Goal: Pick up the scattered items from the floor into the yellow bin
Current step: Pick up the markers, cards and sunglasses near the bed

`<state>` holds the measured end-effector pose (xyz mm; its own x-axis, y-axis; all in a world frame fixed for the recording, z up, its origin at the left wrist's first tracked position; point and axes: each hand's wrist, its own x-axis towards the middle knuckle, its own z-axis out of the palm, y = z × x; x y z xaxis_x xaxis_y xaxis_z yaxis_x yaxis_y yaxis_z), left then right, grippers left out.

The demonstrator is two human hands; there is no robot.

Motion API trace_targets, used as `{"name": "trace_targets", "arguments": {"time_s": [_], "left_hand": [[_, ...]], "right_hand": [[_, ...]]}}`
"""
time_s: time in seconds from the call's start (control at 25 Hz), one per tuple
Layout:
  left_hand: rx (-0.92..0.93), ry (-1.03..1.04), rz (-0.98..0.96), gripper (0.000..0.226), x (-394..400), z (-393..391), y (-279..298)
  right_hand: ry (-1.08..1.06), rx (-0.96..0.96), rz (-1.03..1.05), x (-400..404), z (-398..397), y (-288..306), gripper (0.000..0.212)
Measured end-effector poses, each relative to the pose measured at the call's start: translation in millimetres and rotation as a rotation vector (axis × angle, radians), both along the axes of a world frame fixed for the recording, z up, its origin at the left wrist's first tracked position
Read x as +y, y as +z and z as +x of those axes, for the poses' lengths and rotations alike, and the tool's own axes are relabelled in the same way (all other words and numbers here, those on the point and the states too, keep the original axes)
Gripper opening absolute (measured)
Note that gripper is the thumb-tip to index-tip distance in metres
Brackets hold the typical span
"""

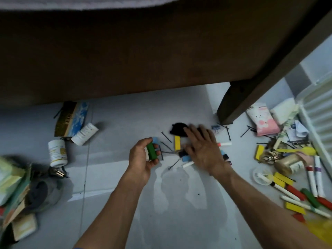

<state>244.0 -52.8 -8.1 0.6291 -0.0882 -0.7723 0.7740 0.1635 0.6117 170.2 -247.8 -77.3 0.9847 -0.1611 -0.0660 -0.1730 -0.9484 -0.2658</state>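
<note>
While the left hand [143,157] held a green block [151,151] to save trips | right hand [201,150], fingers spread flat, reached over small blocks mid-frame | yellow bin [321,230] peeked in at lower right.

I make out print on two white bottles [57,152] and a pink packet [264,121], but nothing legible.

Grey tiled floor [125,123], perhaps brown bed frame [143,51]
</note>
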Motion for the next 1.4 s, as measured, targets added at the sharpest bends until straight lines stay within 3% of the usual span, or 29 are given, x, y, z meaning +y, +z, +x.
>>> {"name": "trace_targets", "arguments": {"time_s": [0.2,0.4,0.48,0.6,0.72,0.8,0.88,1.0,1.12,1.2,1.28,1.4], "left_hand": [[-0.004,-0.044,0.067,0.007,-7,-26,-6],[0.031,-0.022,0.061,0.003,13,-46,-6],[0.047,-0.019,-0.008,0.009,17,-54,-4],[0.093,-0.071,-0.154,0.027,6,-65,-4],[0.060,-0.246,-0.284,0.058,-9,-79,-2],[0.038,-0.293,-0.311,0.062,-10,-88,-2],[0.020,-0.235,-0.173,0.048,-3,-90,-8],[0.090,-0.128,0.033,0.026,16,-87,-14],[0.154,0.037,0.149,0.055,33,-79,-11],[0.079,0.052,0.342,0.077,45,-74,-10],[-0.082,-0.031,0.626,0.077,60,-72,-10],[-0.198,-0.103,0.742,0.067,78,-72,-9]], "right_hand": [[-0.003,-0.014,-0.002,16,-55,2,0.052],[-0.035,-0.026,-0.122,20,-49,19,0.033],[-0.214,-0.117,0.136,24,-49,31,0.025],[-0.583,-0.297,0.887,47,-57,62,0.014],[-0.577,-0.241,1.040,79,-70,84,0.013],[-0.427,-0.199,0.997,91,-80,89,0.012],[-0.349,-0.221,0.940,92,-89,86,0.016],[-0.362,-0.209,0.568,78,-91,67,0.017],[-0.160,0.059,0.217,69,-79,44,0.044],[-0.055,0.146,0.080,70,-71,33,0.049],[-0.017,0.148,-0.028,72,-67,28,0.041],[-0.115,0.138,0.051,76,-62,28,0.032]]}}
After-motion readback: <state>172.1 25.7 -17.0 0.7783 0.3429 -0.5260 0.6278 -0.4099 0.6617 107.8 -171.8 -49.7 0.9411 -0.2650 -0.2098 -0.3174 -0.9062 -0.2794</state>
